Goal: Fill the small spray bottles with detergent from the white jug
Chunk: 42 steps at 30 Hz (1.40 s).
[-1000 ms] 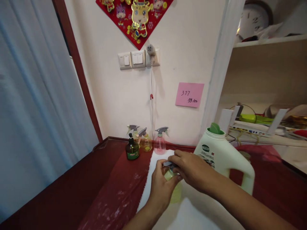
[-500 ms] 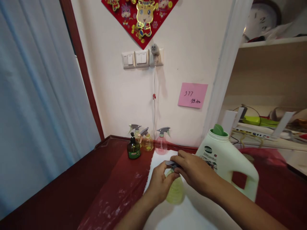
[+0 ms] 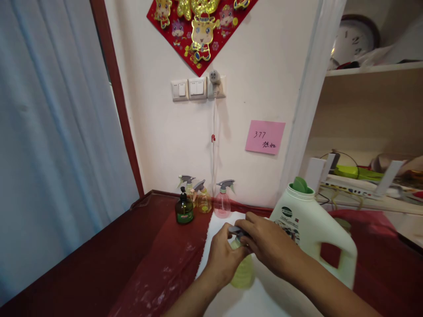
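A small yellow-green spray bottle [image 3: 243,273] stands on a white cloth [image 3: 264,295] in front of me. My left hand [image 3: 224,257] is wrapped round its body. My right hand [image 3: 266,240] is closed on its grey spray head [image 3: 235,230] at the top. A big white detergent jug [image 3: 313,229] with an open green spout stands just right of my hands.
A dark brown pump bottle [image 3: 184,210], a yellow spray bottle [image 3: 202,199] and a pink spray bottle [image 3: 223,202] stand against the wall on the red table [image 3: 155,264]. A curtain [image 3: 56,145] hangs at left. A shelf [image 3: 370,193] with clutter is at right.
The view has tilted up and shifted slightly. Both hands stay on the spray bottle, with the right hand shifting a little on the spray head.
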Each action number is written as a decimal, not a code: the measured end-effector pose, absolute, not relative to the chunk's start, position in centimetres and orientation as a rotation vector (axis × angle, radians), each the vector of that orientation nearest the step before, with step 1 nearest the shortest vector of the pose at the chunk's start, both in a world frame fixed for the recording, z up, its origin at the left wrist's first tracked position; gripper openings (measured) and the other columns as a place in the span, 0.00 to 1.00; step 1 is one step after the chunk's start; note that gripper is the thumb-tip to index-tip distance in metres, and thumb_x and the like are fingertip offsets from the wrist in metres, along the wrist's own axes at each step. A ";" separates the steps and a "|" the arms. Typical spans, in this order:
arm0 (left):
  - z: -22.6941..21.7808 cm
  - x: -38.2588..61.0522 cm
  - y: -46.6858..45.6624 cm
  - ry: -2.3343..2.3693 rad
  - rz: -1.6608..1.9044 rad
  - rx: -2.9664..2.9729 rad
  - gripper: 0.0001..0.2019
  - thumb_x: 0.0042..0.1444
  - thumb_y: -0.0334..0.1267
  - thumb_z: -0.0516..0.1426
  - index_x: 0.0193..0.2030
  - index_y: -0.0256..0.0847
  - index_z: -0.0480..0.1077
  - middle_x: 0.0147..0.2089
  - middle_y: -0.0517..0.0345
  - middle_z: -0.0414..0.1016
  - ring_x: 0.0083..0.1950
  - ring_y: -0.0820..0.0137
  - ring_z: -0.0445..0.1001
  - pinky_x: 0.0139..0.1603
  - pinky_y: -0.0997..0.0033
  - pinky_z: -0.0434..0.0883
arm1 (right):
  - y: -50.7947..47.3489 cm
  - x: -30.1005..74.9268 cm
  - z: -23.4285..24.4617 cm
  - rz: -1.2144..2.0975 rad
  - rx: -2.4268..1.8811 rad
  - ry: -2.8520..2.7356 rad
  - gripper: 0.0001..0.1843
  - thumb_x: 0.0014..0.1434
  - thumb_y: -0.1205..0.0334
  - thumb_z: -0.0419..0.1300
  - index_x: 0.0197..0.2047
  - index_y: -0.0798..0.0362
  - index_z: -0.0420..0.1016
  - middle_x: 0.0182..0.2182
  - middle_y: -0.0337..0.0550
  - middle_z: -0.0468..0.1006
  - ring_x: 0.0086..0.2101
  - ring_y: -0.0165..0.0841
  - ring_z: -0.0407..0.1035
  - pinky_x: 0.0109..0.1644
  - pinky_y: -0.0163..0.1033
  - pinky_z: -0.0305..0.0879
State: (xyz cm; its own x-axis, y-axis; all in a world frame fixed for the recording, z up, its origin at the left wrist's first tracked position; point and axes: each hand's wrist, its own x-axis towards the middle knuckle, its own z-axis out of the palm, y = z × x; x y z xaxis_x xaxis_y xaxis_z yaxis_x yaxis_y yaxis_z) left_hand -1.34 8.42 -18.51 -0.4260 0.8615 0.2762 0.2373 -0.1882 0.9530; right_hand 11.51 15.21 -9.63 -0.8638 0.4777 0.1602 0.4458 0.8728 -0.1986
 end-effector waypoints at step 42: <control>-18.4 -2.8 7.7 1.633 1.508 1.453 0.11 0.54 0.43 0.63 0.38 0.38 0.74 0.42 0.50 0.79 0.45 0.59 0.73 0.48 0.61 0.68 | 14.3 11.3 -9.6 0.018 -0.699 -2.748 0.15 0.63 0.69 0.60 0.53 0.51 0.77 0.44 0.50 0.79 0.44 0.47 0.75 0.43 0.46 0.66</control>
State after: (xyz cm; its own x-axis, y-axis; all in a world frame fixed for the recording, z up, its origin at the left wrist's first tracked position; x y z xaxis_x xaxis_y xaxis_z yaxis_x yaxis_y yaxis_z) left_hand -2.76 7.70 -18.39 -0.3203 0.8992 0.2981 0.3689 -0.1714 0.9135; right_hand 11.30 14.28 -9.57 -0.8349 0.4685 0.2888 0.4645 0.8813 -0.0865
